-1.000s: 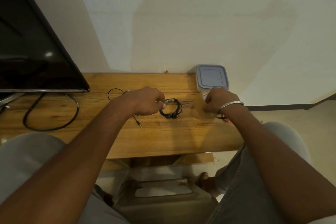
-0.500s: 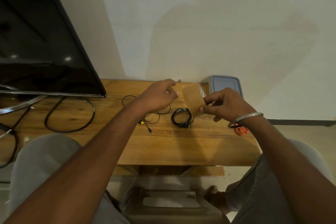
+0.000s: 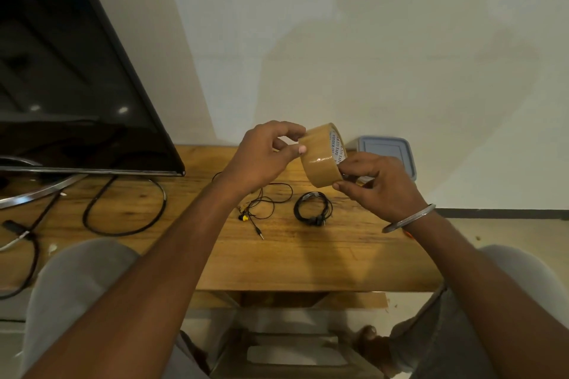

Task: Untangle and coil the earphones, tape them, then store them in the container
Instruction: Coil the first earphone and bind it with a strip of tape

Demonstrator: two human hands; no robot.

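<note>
A brown tape roll [image 3: 320,160] is held up above the wooden table [image 3: 308,255]. My right hand [image 3: 378,184] grips its lower right side, and my left hand [image 3: 264,157] pinches its upper left edge. Below them on the table lies a black coiled earphone [image 3: 312,209]. A second, loose black earphone [image 3: 261,203] with yellow tips and a jack plug lies to its left. The grey-lidded container [image 3: 391,151] stands at the back right of the table, partly hidden by my right hand.
A large dark TV screen [image 3: 67,95] on a metal stand fills the left side, with thick black cables [image 3: 123,209] looped on the table beneath it. An orange bit shows under my right wrist. The table's front edge is near my knees.
My left hand left the coiled earphone on the table. My right hand lifted the tape roll up, and both hands now hold it in front of the container.
</note>
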